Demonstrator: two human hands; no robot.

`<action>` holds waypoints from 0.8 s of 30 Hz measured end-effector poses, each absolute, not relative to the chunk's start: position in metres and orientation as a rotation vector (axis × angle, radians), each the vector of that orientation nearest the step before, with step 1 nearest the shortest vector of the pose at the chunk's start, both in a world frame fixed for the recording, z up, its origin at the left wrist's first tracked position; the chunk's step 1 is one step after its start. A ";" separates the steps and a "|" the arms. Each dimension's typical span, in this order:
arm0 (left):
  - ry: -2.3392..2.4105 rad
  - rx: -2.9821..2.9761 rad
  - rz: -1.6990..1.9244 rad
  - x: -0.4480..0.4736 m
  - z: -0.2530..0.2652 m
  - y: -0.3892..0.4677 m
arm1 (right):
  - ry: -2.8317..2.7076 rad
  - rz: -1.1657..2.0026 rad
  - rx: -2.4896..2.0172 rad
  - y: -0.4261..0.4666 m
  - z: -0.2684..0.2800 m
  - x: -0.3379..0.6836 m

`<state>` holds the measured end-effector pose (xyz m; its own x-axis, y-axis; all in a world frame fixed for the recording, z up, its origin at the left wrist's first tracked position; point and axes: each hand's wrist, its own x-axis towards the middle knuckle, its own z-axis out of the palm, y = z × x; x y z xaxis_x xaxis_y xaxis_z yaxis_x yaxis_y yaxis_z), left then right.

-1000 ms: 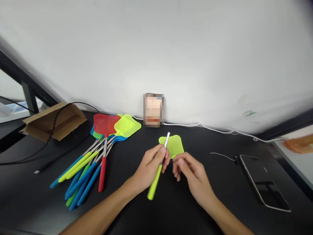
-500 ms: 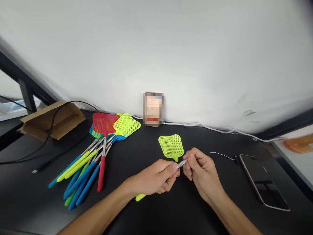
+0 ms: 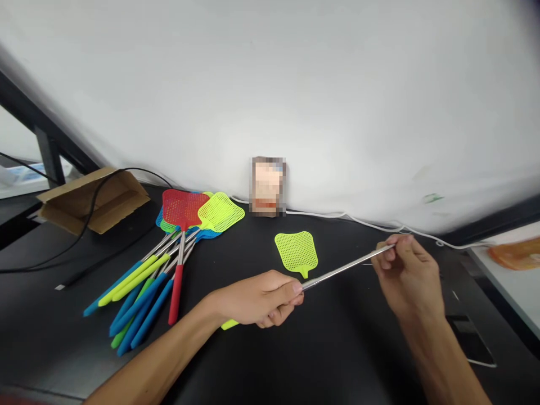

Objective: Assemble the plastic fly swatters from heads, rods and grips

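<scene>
My left hand [image 3: 265, 298] is closed around a fly swatter handle; its yellow-green grip end [image 3: 230, 324] pokes out below the palm. From the thumb side a thin metal telescopic rod [image 3: 348, 266] runs up to the right. My right hand [image 3: 407, 270] pinches the rod's far tip between thumb and fingers. Just above the left hand, a detached yellow-green swatter head [image 3: 296, 251] of perforated plastic lies flat on the black table, its short stem toward me. It is apart from the rod.
At left lies a pile of fly swatters, a red one [image 3: 179, 253] on top. Behind it stands an open cardboard box [image 3: 93, 199] crossed by a black cable. A blurred-out box [image 3: 268, 188] leans on the white wall. A phone [image 3: 470, 337] is partly behind my right arm.
My right hand has moved up and right, drawing the metal rod out from a short stub to a long length. The left hand has stayed nearly in place; the swatter head lies still.
</scene>
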<state>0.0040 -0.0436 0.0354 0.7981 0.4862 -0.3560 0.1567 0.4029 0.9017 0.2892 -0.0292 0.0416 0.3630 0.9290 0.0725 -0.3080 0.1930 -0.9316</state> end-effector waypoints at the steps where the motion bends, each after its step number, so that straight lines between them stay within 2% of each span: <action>1: 0.651 1.177 0.220 0.004 0.036 -0.043 | -0.740 0.985 -1.011 -0.027 0.043 0.295; 10: 0.734 1.363 0.219 -0.001 0.039 -0.040 | -0.633 1.047 -0.972 -0.025 0.035 0.294; 17: 0.734 1.357 0.215 0.000 0.034 -0.040 | -0.651 0.960 -0.969 -0.031 0.033 0.277; 24: 0.706 1.291 0.285 0.007 0.032 -0.043 | -0.871 1.190 -1.014 -0.062 0.013 0.220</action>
<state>0.0070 -0.0425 0.0324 0.7606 0.5663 -0.3175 0.1868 0.2774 0.9424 0.2201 -0.0625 0.0125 0.1741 0.9846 0.0168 -0.3138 0.0716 -0.9468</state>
